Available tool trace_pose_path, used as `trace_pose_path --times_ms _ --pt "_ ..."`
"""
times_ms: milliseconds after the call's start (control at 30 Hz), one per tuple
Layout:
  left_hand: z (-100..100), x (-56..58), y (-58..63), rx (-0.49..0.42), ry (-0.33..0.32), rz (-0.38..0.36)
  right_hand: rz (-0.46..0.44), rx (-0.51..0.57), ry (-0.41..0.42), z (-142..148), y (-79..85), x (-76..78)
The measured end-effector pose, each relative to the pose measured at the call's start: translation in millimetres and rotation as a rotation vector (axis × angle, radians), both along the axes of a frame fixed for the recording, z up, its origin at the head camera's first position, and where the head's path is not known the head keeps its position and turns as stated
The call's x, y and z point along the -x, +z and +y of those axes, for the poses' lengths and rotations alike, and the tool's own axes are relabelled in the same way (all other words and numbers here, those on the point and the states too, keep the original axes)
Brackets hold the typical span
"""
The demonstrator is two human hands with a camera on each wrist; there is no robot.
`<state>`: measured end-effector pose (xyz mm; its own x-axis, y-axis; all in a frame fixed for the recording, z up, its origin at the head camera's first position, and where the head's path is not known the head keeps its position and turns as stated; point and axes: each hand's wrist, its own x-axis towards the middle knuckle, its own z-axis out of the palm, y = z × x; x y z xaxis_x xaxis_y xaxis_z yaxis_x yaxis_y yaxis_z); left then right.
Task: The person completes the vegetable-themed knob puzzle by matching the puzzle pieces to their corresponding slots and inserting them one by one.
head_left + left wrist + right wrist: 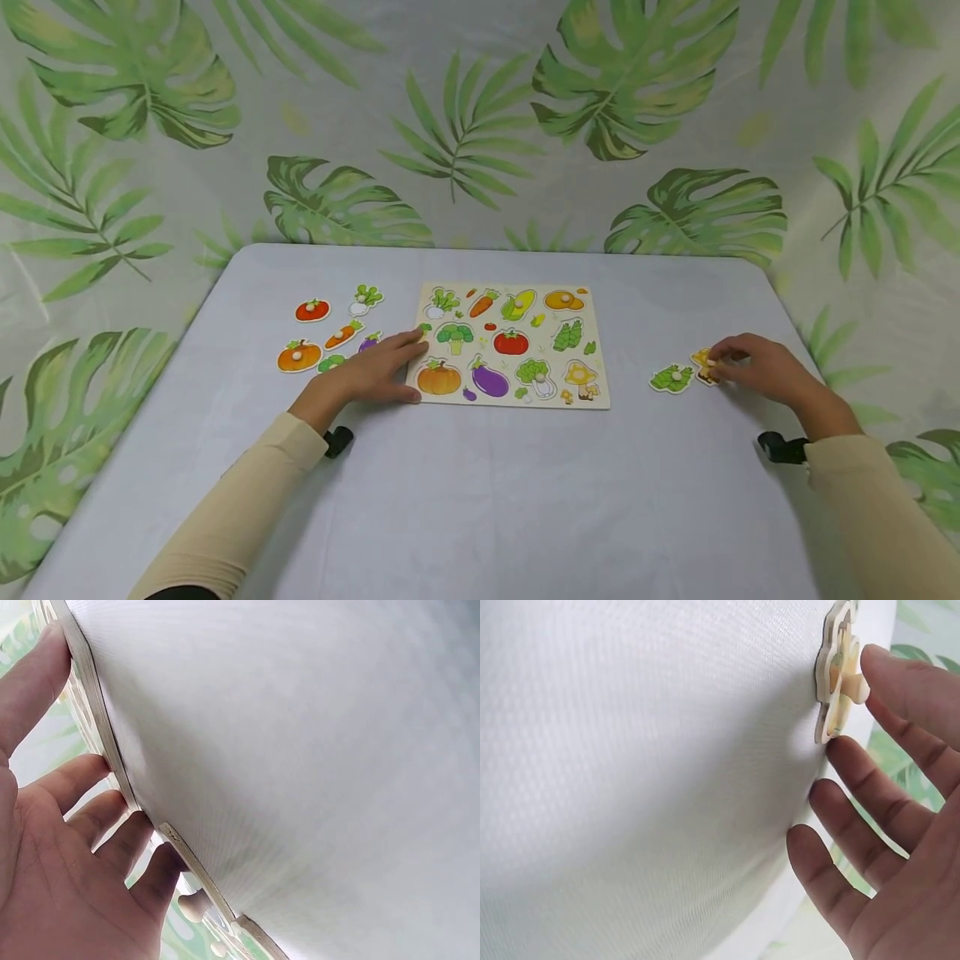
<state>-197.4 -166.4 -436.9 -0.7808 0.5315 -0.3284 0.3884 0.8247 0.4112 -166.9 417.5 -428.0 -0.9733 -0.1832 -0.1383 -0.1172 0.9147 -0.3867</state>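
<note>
A wooden vegetable puzzle board (491, 342) lies flat on the table. My left hand (382, 367) rests at its left edge, fingers spread; in the left wrist view the thumb and fingertips touch the board's edge (101, 712). Far to the right, my right hand (765, 371) pinches a yellow mushroom puzzle piece (703, 365) between thumb and index finger. Its wooden knob (855, 688) shows by the thumb tip in the right wrist view, while the other fingertips reach down to the cloth. A green leafy piece (671, 378) lies just left of the mushroom.
Left of the board lie loose tomato (312, 311), radish (366, 300), carrot (344, 334), pumpkin (299, 356) and eggplant (369, 340) pieces; a green piece (332, 362) is partly behind the left hand. Knobbed corn (518, 306) and bok choy (536, 377) sit in the board.
</note>
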Motion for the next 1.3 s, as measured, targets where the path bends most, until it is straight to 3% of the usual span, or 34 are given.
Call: trace_pose_path --times_ms 300,733,1300 --pt "-0.9 -0.2 1.7 -0.014 -0.018 0.009 -0.041 0.015 -0.019 -0.7 -1.8 4.7" --pt "0.5 -1.1 2.5 -0.024 -0.021 0.018 0.048 -0.01 0.028 -0.1 -9.0 6.0" --pt "0.2 -1.6 2.6 -0.017 -0.014 0.022 0.018 -0.019 -0.041 -0.5 -8.5 5.6"
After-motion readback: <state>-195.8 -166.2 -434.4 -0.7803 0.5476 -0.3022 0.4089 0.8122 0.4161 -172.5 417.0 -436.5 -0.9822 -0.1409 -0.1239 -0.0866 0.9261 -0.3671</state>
